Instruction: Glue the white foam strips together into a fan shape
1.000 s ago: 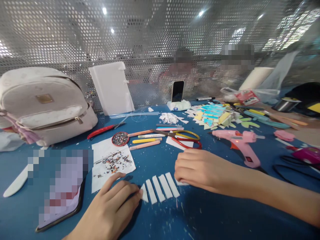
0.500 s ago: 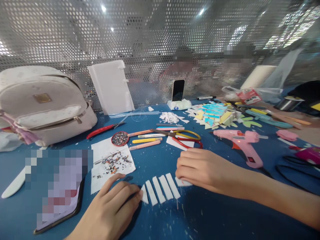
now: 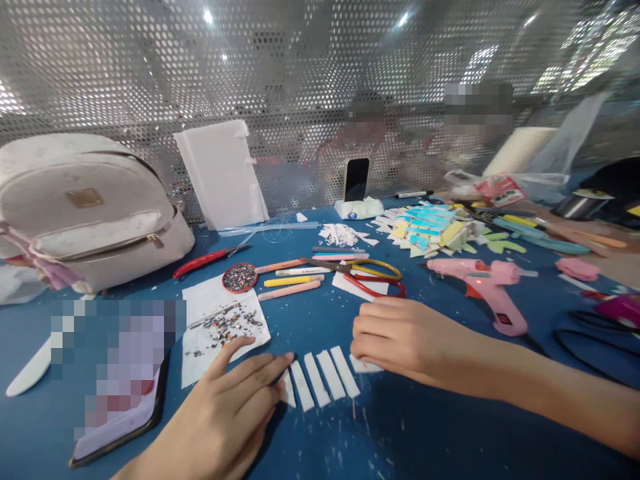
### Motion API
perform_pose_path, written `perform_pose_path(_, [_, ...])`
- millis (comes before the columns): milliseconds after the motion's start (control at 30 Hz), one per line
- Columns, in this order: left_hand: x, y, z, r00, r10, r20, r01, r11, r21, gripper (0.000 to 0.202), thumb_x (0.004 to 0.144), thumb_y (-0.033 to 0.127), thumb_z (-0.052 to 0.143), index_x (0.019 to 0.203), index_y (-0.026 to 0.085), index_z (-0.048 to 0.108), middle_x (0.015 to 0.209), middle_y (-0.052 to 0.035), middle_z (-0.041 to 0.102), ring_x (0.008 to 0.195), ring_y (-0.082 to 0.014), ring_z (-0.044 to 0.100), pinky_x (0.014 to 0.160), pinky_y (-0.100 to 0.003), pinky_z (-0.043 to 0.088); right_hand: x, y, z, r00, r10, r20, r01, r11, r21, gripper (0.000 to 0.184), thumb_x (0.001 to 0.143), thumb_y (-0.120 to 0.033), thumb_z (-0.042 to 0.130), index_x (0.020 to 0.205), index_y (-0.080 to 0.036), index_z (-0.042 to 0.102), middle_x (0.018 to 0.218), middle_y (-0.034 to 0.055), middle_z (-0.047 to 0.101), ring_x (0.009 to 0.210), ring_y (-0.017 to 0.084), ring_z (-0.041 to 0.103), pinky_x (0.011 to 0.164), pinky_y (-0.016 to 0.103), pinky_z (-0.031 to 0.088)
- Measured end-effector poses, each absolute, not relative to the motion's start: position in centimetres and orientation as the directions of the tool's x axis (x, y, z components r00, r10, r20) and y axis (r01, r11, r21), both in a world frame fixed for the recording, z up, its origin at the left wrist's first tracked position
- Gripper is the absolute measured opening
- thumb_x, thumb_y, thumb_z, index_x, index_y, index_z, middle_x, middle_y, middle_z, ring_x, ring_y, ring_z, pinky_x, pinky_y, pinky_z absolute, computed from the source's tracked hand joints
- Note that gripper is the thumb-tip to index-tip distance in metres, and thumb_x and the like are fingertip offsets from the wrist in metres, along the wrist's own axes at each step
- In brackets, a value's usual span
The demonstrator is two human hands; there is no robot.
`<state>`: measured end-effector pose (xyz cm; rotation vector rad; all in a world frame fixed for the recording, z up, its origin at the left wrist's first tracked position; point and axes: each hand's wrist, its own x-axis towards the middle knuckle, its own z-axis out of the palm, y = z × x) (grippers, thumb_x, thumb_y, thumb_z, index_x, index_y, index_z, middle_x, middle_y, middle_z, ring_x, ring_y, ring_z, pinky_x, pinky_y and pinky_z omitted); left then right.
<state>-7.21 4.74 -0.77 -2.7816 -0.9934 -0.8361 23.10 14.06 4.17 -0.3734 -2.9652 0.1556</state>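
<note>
Several narrow white strips stand side by side, slightly slanted, on the blue table. My left hand lies at their left end with its fingers stretched out, the fingertips over the leftmost strip and partly covering it. To the right of the row, my right hand rests on the table with its fingers curled in. A flat white piece with a small orange mark shows from under these fingers. Whatever the fingertips may grip is hidden.
Scissors, several pens and a red dish of beads lie ahead. Loose beads cover a white sheet. A pink glue gun lies right, a phone left. Behind are cut pieces and a backpack.
My left hand's fingers have straightened and reached slightly up and to the right over the leftmost strip. My right hand and the other strips look nearly unmoved.
</note>
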Motion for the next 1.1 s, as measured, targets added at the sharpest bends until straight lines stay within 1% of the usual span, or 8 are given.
perform_pose_path(100, [-7.4,4.9,-0.1,0.674,0.555,0.487,0.583,-0.805,0.111,0.029,0.092,0.004,0.039,0.101,0.017,0.064,0.125,-0.0082,0.071,0.118,-0.0155,0.063,0.124,-0.038,0.016,23.1,14.1,4.2,-0.958,0.249,0.141,0.234,0.965,-0.118,0.022,0.102,-0.013,0.039,0.092,-0.017,0.058,0.089,0.0051,0.060,0.078,0.018,0.045,0.071,0.031,0.032])
perform_pose_path(300, [-7.4,5.2,1.2,0.732,0.528,0.430,0.555,-0.829,0.071,0.029,0.088,0.001,0.043,0.102,0.014,0.064,0.124,-0.0064,0.071,0.116,-0.0163,0.065,0.126,-0.035,0.006,23.2,14.1,4.0,-0.958,0.252,0.139,0.237,0.965,-0.114,0.022,0.102,-0.013,0.039,0.093,-0.017,0.058,0.089,0.0052,0.060,0.078,0.018,0.045,0.071,0.031,0.032])
perform_pose_path(433, [-7.4,5.3,1.2,0.719,0.520,0.462,0.553,-0.830,0.075,0.030,0.087,0.000,0.041,0.100,0.015,0.064,0.123,-0.0061,0.072,0.115,-0.0171,0.066,0.126,-0.037,0.006,23.1,14.1,4.1,-0.958,0.248,0.144,0.233,0.966,-0.110,0.023,0.100,-0.009,0.038,0.090,-0.017,0.058,0.088,0.0050,0.059,0.077,0.018,0.045,0.070,0.030,0.032])
perform_pose_path(533, [-7.5,5.3,1.6,0.762,0.502,0.409,0.537,-0.843,0.035,0.030,0.087,0.000,0.043,0.102,0.014,0.064,0.124,-0.0063,0.071,0.115,-0.0173,0.066,0.126,-0.036,0.005,23.1,14.1,4.1,-0.958,0.253,0.137,0.239,0.965,-0.110,0.022,0.100,-0.009,0.039,0.090,-0.017,0.057,0.088,0.0049,0.059,0.077,0.018,0.045,0.070,0.030,0.032])
perform_pose_path(633, [-7.7,5.3,1.9,0.781,0.491,0.385,0.529,-0.848,0.008,0.029,0.087,0.000,0.045,0.103,0.012,0.065,0.126,-0.0082,0.071,0.118,-0.0185,0.065,0.126,-0.038,0.004,23.3,14.2,3.9,-0.956,0.263,0.128,0.250,0.962,-0.109,0.021,0.099,-0.009,0.040,0.091,-0.018,0.057,0.088,0.0046,0.059,0.077,0.018,0.045,0.070,0.030,0.031])
perform_pose_path(767, [-7.8,5.3,1.5,0.785,0.477,0.395,0.525,-0.851,-0.015,0.031,0.088,0.000,0.045,0.106,0.011,0.066,0.128,-0.0085,0.070,0.120,-0.0183,0.064,0.126,-0.039,0.009,23.7,14.4,3.5,-0.955,0.275,0.115,0.263,0.959,-0.105,0.020,0.098,-0.008,0.041,0.092,-0.018,0.057,0.089,0.0043,0.059,0.078,0.018,0.044,0.071,0.030,0.031])
perform_pose_path(933, [-7.9,5.2,-0.2,0.727,0.452,0.516,0.549,-0.835,-0.042,0.035,0.093,0.004,0.039,0.111,0.013,0.068,0.126,-0.0062,0.070,0.116,-0.0182,0.063,0.124,-0.043,0.018,24.4,14.2,3.5,-0.948,0.291,0.127,0.279,0.955,-0.103,0.020,0.098,-0.007,0.042,0.093,-0.018,0.058,0.091,0.0040,0.060,0.079,0.018,0.044,0.071,0.030,0.031])
perform_pose_path(1100, [-8.0,5.1,-1.0,0.714,0.458,0.530,0.572,-0.817,-0.065,0.036,0.098,0.009,0.038,0.114,0.015,0.070,0.125,-0.0042,0.070,0.115,-0.0179,0.062,0.123,-0.043,0.020,25.1,13.9,3.3,-0.943,0.306,0.133,0.294,0.950,-0.103,0.021,0.101,-0.012,0.040,0.094,-0.018,0.059,0.089,0.0037,0.060,0.078,0.018,0.045,0.071,0.031,0.031])
